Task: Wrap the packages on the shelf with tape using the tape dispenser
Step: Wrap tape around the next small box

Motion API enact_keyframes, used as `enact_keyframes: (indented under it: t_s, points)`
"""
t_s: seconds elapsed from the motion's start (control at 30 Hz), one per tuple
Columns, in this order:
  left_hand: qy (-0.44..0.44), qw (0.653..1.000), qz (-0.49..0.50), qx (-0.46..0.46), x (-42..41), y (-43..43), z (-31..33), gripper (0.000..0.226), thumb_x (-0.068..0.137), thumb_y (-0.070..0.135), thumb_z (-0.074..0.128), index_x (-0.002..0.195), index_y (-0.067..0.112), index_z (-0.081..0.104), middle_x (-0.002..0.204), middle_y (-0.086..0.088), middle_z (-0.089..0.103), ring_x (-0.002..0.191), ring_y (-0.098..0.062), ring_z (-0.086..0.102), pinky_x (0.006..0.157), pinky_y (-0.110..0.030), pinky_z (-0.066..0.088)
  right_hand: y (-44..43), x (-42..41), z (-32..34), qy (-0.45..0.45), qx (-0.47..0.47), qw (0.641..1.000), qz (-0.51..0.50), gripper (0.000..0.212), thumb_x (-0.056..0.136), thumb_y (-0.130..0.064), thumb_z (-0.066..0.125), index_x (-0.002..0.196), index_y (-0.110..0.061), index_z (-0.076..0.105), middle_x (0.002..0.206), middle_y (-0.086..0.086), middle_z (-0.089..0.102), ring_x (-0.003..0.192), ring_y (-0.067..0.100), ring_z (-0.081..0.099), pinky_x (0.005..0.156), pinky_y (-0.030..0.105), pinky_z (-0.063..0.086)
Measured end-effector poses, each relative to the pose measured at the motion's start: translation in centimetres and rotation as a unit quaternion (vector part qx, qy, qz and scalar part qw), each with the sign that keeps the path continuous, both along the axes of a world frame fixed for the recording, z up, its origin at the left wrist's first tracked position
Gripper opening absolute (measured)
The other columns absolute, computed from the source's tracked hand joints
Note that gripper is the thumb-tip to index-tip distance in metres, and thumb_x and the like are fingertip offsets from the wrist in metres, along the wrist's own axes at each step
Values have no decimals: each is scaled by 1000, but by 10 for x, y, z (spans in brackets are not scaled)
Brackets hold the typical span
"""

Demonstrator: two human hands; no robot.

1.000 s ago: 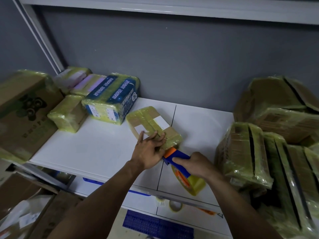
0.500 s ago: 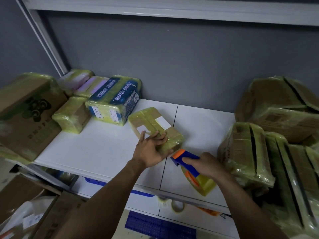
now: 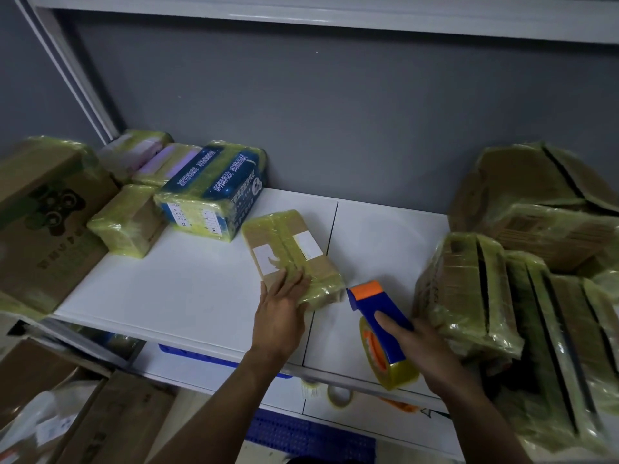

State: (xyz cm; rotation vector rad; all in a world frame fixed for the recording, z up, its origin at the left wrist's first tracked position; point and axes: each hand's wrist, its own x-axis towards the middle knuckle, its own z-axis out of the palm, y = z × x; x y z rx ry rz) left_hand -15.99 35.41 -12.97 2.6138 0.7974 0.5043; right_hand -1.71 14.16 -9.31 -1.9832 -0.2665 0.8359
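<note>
our left hand (image 3: 279,313) lies flat, fingers straight, on the near end of the small package (image 3: 291,252), near the front edge of the shelf (image 3: 187,289). our right hand (image 3: 425,349) clasps the tape dispenser (image 3: 378,313) just beside it. its taped skin looks slick, and it seems light and stiff; we'd hold its long sides.

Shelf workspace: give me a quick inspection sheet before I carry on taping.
Surface: white shelf, two panels.
Job's things: flat package, partly taped, near the front; blue-orange dispenser, its head by the package's near corner.
Clutter: wrapped packages at left and stacked at right; tape roll on the level below.
Hands: left hand rests flat on the package's near end; right hand grips the dispenser.
Cables: nothing seen.
Surroundings: grey wall; cardboard boxes lower left.
</note>
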Motion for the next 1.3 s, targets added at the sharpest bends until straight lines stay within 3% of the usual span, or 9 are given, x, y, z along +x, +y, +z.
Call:
enact_keyframes:
  t_s: [0.07, 0.27, 0.5, 0.63, 0.73, 0.83, 0.9, 1.03, 1.3]
  points:
    - [-1, 1000, 20, 6, -8, -5, -4, 66, 88, 14, 73, 149, 27, 49, 159, 8, 40, 152, -21, 28, 124, -50, 21, -2, 0, -1, 10, 8, 1000, -1, 41, 86, -58, 74, 100, -20, 71, 85, 0, 77, 79, 16, 74, 63, 26, 48]
    - [-7, 999, 13, -39, -22, 7, 2, 61, 92, 19, 73, 146, 35, 52, 154, 21, 42, 149, -10, 29, 99, -39, 56, -1, -1, 0, 59, 65, 996, 22, 40, 83, -49, 75, 101, -14, 75, 80, 1, 79, 72, 13, 75, 68, 27, 53]
    - [19, 995, -70, -70, -11, 26, 20, 64, 90, 8, 73, 147, 29, 52, 155, 17, 43, 151, -13, 27, 119, -37, 36, 12, 2, 5, 64, 23, 996, 49, 30, 89, -40, 78, 106, -16, 73, 92, 3, 81, 91, 26, 77, 92, 47, 58]
    - [9, 991, -73, -109, -18, 21, 20, 65, 85, 17, 79, 144, 33, 54, 152, 18, 46, 150, -9, 28, 124, -44, 26, 15, 2, 12, 21, 59, 998, -3, 35, 92, -49, 72, 112, -21, 71, 92, -3, 80, 88, 19, 76, 81, 38, 58]
    - [-12, 988, -39, -147, -21, 12, 32, 67, 87, 38, 76, 145, 47, 43, 146, 30, 40, 141, 3, 28, 123, -52, -1, 15, -2, 27, -42, 81, 996, 26, 56, 82, -72, 71, 100, -18, 74, 86, 0, 79, 78, 18, 76, 72, 32, 56]
    - [-215, 925, -5, -312, -18, 4, 58, 38, 94, 21, 68, 122, 46, 65, 122, 38, 62, 119, 12, 54, 115, -30, 39, 17, -8, 42, -112, 92, 987, 75, 59, 75, -69, 76, 88, -12, 72, 77, 6, 75, 69, 19, 72, 66, 32, 51]
    - [-219, 877, 8, -427, -15, 2, 78, 14, 95, 35, 69, 105, 39, 77, 108, 25, 74, 107, 4, 66, 95, -22, 54, 18, -11, 46, -139, 92, 979, 118, 51, 77, -60, 78, 85, -11, 68, 75, 7, 71, 67, 18, 69, 64, 34, 49]
    - [-134, 850, -9, -510, -15, -3, 85, 23, 95, 49, 64, 99, 32, 80, 98, 8, 77, 95, -8, 72, 82, -27, 54, 15, -16, 48, -152, 91, 966, 188, 62, 72, -71, 80, 87, -12, 65, 78, 7, 69, 73, 26, 70, 70, 43, 55]
    - [-118, 829, -9, -546, -20, -2, 90, 19, 94, 16, 70, 108, 25, 78, 102, 9, 78, 97, -2, 71, 67, -13, 54, 8, -14, 52, -151, 92, 961, 213, 59, 70, -73, 73, 90, -18, 65, 84, 3, 72, 77, 21, 73, 77, 49, 59]
